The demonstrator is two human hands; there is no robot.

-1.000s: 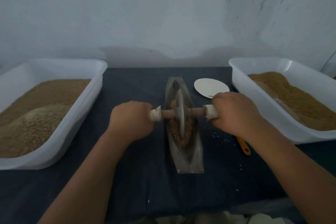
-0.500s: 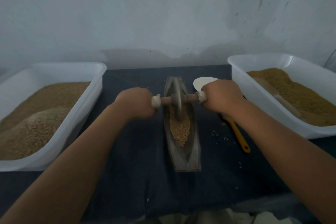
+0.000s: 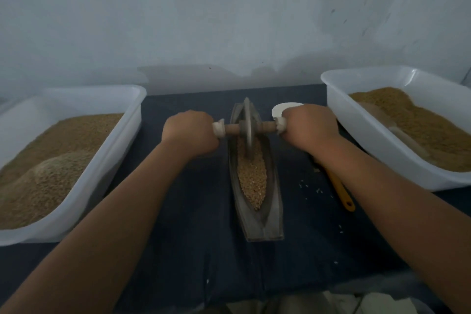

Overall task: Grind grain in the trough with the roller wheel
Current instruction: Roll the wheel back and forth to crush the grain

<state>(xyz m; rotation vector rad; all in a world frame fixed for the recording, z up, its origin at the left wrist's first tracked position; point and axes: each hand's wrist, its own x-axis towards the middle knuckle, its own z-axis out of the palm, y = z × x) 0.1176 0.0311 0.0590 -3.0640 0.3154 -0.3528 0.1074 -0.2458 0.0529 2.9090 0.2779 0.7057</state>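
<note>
A narrow boat-shaped metal trough (image 3: pixel 274 194) lies lengthwise on the dark cloth, with tan grain (image 3: pixel 252 178) heaped in its groove. The metal roller wheel (image 3: pixel 247 129) stands on edge in the far half of the trough, on a wooden axle with white-wrapped ends. My left hand (image 3: pixel 190 132) grips the left end of the axle. My right hand (image 3: pixel 309 126) grips the right end. Both arms are stretched forward.
A white plastic tub (image 3: pixel 119 140) of grain stands at the left and another white tub (image 3: pixel 356 132) of finer brown meal at the right. A white disc (image 3: pixel 280 108) lies behind my right hand. An orange-handled tool (image 3: pixel 341 190) lies right of the trough.
Both hands have pushed the wheel away from me, from the trough's middle to its far half. The grain in the near part of the groove is now uncovered.
</note>
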